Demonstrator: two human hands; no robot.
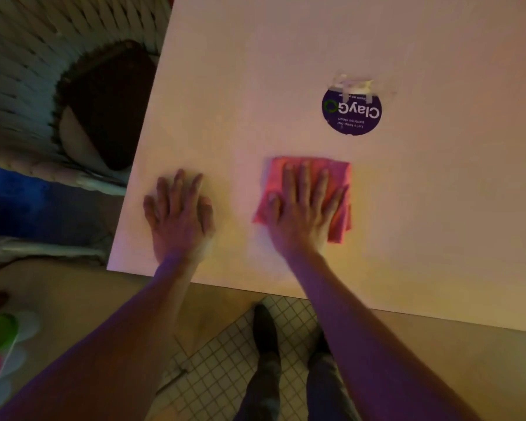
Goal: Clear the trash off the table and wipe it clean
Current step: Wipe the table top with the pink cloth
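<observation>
While the right hand (305, 208) presses the pink cloth (340, 177), the table (438, 208) lies bare

two hands (179, 214), one cloth (340, 177), one sticker (351, 112)

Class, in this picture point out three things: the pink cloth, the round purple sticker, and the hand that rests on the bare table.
pink cloth (340, 174), head view: its far right corner, clear of the hand.
round purple sticker (351, 112), head view: its printed middle.
left hand (179, 214), head view: the back of the hand.
</observation>
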